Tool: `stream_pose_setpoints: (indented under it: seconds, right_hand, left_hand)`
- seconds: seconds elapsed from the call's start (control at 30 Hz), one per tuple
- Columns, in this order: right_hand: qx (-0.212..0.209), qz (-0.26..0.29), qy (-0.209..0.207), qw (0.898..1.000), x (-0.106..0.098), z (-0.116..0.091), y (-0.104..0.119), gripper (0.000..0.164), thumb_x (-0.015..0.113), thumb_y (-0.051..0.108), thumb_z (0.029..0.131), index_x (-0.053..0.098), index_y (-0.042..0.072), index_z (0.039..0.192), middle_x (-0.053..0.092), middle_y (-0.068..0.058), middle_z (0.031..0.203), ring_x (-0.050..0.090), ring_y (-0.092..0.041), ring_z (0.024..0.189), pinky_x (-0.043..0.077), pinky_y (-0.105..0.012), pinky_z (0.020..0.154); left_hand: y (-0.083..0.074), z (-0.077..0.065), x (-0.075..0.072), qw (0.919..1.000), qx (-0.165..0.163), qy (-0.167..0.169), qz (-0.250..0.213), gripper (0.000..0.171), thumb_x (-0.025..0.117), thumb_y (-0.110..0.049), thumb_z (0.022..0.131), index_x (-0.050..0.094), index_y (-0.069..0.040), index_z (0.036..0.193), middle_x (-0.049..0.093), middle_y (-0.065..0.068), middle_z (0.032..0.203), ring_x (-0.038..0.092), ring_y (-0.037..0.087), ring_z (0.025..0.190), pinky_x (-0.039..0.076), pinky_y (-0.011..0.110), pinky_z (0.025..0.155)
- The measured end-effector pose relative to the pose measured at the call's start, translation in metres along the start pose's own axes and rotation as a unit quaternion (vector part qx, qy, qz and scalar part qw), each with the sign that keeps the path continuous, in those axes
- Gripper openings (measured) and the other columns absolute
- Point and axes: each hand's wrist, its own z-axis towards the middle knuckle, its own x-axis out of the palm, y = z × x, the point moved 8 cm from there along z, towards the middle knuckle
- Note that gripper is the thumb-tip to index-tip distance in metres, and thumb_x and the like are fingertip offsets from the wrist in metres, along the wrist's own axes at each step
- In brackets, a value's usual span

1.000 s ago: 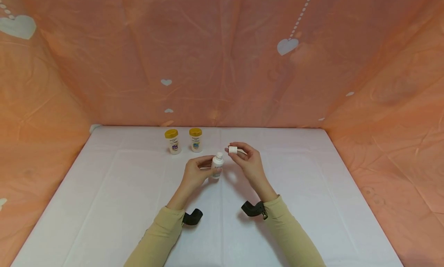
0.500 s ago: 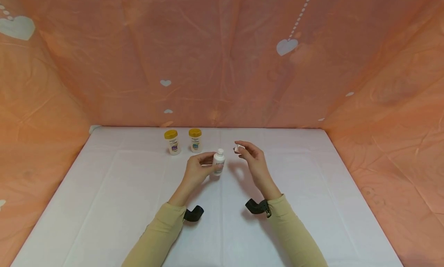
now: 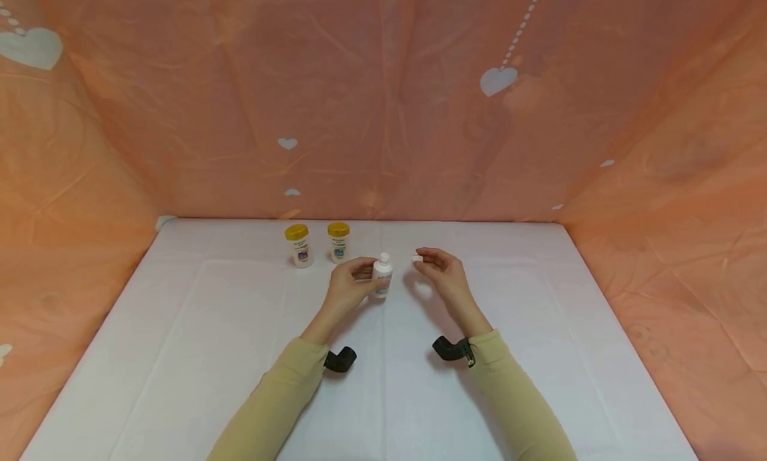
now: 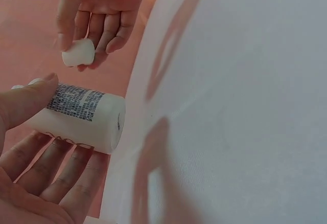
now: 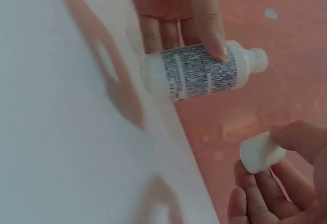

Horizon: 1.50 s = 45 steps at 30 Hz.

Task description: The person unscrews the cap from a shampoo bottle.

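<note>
holding the small white bottle (image 3: 382, 276) upright near the middle of the frame, our left hand (image 3: 347, 289) had thumb and fingers curled round its body, its base just above the white table (image 3: 180, 354). our right hand (image 3: 446, 281), just right of it, pinched the white cap (image 3: 417, 258) between thumb and fingertips, apart from the bottle's bare neck. two yellow-lidded jars (image 3: 319, 244) stood side by side farther up, left of centre, before the orange backdrop (image 3: 383, 101).
</note>
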Motion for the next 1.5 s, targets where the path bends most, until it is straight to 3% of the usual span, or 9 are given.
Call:
stream_pose_setpoints:
  seconds: [0.33,0.7,0.83,1.1,1.5]
  right_hand:
    - [0.008,-0.050,0.006,0.999,-0.003,0.013,-0.016,0.032,0.072,-0.001,0.083,0.064,-0.007,0.113,0.064,-0.021,0.110,0.064,-0.015,0.095,0.054,-0.022,0.077]
    - [-0.029,-0.116,0.019,0.993,-0.007,0.028,-0.029,0.028,0.072,-0.001,0.083,0.066,-0.004,0.110,0.065,-0.018,0.102,0.062,-0.021,0.092,0.050,-0.019,0.073]
    - [-0.031,-0.114,0.023,0.993,-0.007,0.032,-0.032,0.028,0.072,-0.003,0.082,0.066,-0.004,0.109,0.066,-0.019,0.102,0.061,-0.024,0.093,0.050,-0.020,0.075]
    - [-0.051,-0.143,0.021,0.988,-0.004,0.040,-0.032,0.028,0.073,0.001,0.082,0.067,-0.002,0.108,0.066,-0.016,0.105,0.061,-0.025,0.098,0.048,-0.026,0.084]
    - [-0.041,-0.174,0.021,0.984,-0.001,0.042,-0.025,0.029,0.071,0.003,0.085,0.064,-0.007,0.112,0.064,-0.023,0.109,0.058,-0.034,0.100,0.046,-0.038,0.084]
  left_hand:
    - [0.002,0.021,0.010,0.9999,0.014,-0.002,-0.009,0.040,0.081,-0.001,0.075,0.064,0.004,0.110,0.067,0.016,0.105,0.064,0.026,0.098,0.055,0.030,0.082]
    - [0.011,0.039,0.011,0.9993,0.018,-0.016,-0.029,0.041,0.079,0.005,0.074,0.062,0.006,0.111,0.065,0.019,0.109,0.063,0.028,0.101,0.053,0.032,0.085]
    - [0.012,0.045,0.013,0.9993,0.023,-0.019,-0.022,0.040,0.079,0.005,0.074,0.063,0.005,0.110,0.066,0.018,0.108,0.063,0.028,0.101,0.054,0.032,0.085]
    - [0.012,0.054,0.016,0.9989,0.039,-0.025,0.007,0.041,0.080,0.003,0.074,0.063,0.005,0.110,0.065,0.019,0.109,0.063,0.029,0.102,0.054,0.034,0.086]
    - [0.011,0.058,0.024,0.9995,0.021,-0.018,-0.013,0.039,0.077,0.004,0.077,0.062,0.005,0.113,0.063,0.019,0.114,0.061,0.029,0.107,0.052,0.033,0.089]
